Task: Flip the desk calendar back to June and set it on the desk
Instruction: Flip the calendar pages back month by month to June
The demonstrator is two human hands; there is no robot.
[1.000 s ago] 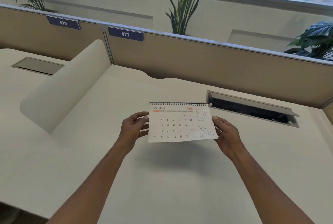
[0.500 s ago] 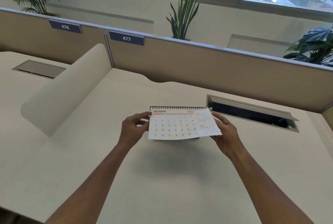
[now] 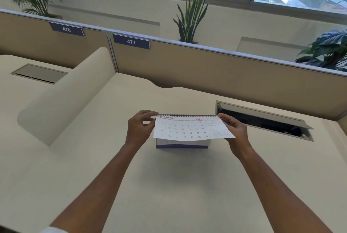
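A spiral-bound desk calendar (image 3: pixel 187 129) is held above the white desk (image 3: pixel 169 185), with its October page on top. That page is lifted away from the pages below, and the calendar's dark-edged base (image 3: pixel 182 145) shows under it. My left hand (image 3: pixel 139 127) pinches the calendar's upper left corner by the spiral. My right hand (image 3: pixel 234 131) grips the October page's right edge, thumb on top. Whether the base touches the desk, I cannot tell.
An open cable tray (image 3: pixel 262 120) is sunk in the desk just right of the calendar. A curved white divider (image 3: pixel 65 97) rises on the left. A beige partition (image 3: pixel 206 67) labelled 476 and 477 backs the desk, with plants behind it.
The October page has swung up and forward away from the calendar's body, so the base now shows beneath. Both hands have shifted higher toward the spiral.
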